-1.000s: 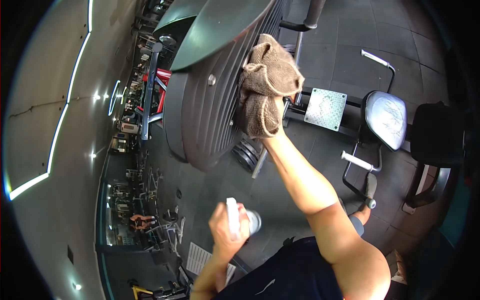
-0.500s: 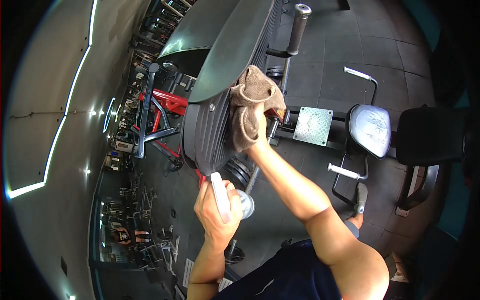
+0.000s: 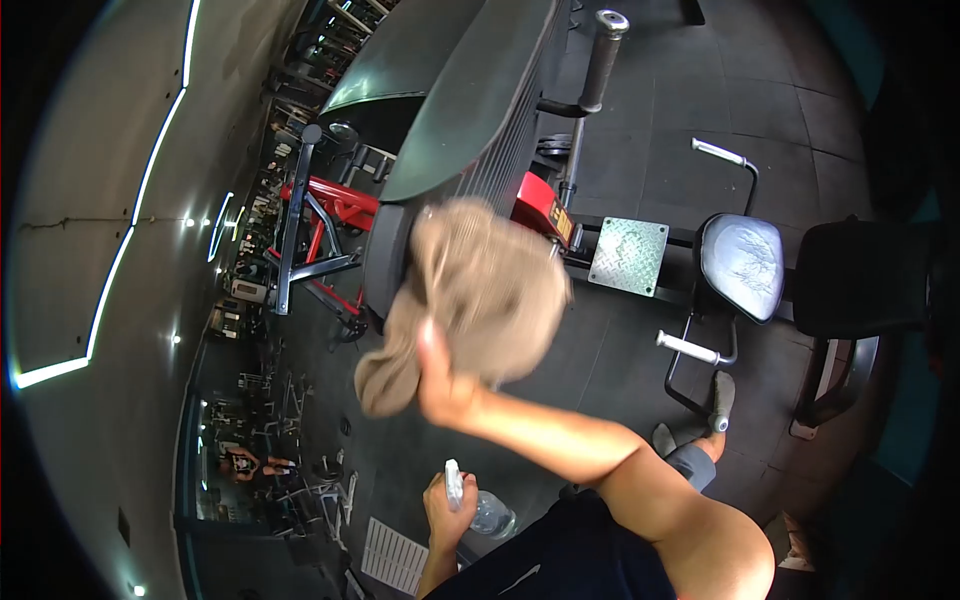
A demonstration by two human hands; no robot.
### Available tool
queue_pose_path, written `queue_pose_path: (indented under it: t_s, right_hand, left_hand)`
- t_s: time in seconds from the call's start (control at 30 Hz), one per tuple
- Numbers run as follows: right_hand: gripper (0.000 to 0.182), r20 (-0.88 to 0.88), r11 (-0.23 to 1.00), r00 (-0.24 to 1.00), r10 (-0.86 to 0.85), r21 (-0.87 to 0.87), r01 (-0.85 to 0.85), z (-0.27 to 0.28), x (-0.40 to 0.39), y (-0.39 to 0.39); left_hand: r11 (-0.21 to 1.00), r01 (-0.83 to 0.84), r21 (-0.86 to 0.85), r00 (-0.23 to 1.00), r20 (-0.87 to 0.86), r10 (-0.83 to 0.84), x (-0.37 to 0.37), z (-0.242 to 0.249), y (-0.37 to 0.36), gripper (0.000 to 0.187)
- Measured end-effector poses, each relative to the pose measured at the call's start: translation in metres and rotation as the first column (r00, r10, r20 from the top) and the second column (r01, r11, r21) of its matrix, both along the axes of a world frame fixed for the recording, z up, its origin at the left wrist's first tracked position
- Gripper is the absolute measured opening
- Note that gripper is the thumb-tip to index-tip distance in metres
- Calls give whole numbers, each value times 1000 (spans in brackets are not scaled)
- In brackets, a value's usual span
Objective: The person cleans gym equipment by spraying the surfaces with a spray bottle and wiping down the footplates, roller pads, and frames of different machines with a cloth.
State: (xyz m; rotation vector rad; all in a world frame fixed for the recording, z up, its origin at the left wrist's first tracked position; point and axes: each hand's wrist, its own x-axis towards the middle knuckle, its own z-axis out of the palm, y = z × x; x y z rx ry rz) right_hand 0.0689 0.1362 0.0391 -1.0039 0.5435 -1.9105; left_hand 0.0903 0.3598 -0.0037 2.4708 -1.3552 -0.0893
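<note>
My right hand (image 3: 447, 385) grips a brown cloth (image 3: 495, 290), blurred by motion, with the thumb showing on its near side. The cloth overlaps the ribbed side of a dark, curved machine panel (image 3: 470, 110) and hides its lower part. Lower down, close to my torso, my left hand (image 3: 445, 515) is wrapped around the neck of a spray bottle. The clear bottle (image 3: 494, 517) tilts to the right, its white trigger head (image 3: 453, 484) pointing up.
A handle (image 3: 604, 62) sticks out beyond the panel. To the right are a metal footplate (image 3: 628, 257), a worn seat (image 3: 742, 267) and white-gripped handles (image 3: 688, 348). A red machine frame (image 3: 340, 203) stands left. A far person (image 3: 243, 465) appears at lower left.
My right hand has swung the cloth left and down from the panel's ribbed side, and the cloth has spread out. My left hand has drawn the spray bottle down toward my body.
</note>
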Motion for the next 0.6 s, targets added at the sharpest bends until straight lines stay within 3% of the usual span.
queue_pose_path:
  t_s: [0.03,0.1,0.17,0.23,0.3,0.37,0.47,0.53,0.6]
  right_hand:
    - [53,-230,950,925,303,-5,-312,-13,-21,24]
    - [43,-582,967,807,102,-133,-218,-26,-24,6]
    - [33,-651,979,747,136,-25,-200,-42,-6,-14]
    - [28,-225,864,838,498,212,-456,-18,-21,-43]
    - [29,-106,916,912,395,125,-382,-19,-16,-21]
    - [29,-149,956,944,293,20,-293,-26,-11,4]
    - [31,-136,948,938,318,65,-312,-40,-9,-35]
    - [32,111,889,900,421,148,-434,-39,-11,-87]
    - [33,285,847,843,457,151,-510,-28,-19,-130]
  left_hand:
    - [1000,-4,18,1000,3,4,2,-4,4,14]
    - [1000,-9,27,1000,-3,9,1,-6,4,14]
    - [999,-29,14,999,-22,29,-3,-6,2,14]
    - [999,-46,-8,997,-59,46,-5,-10,11,15]
    - [999,-17,-45,998,-64,15,4,-18,11,15]
    - [1000,3,-5,997,-79,-4,2,-22,2,16]
    - [1000,8,14,997,-81,-7,-11,-18,2,16]
    - [1000,7,8,997,-73,-6,-10,-19,5,16]
    - [993,-116,10,987,-109,117,-7,-26,20,17]
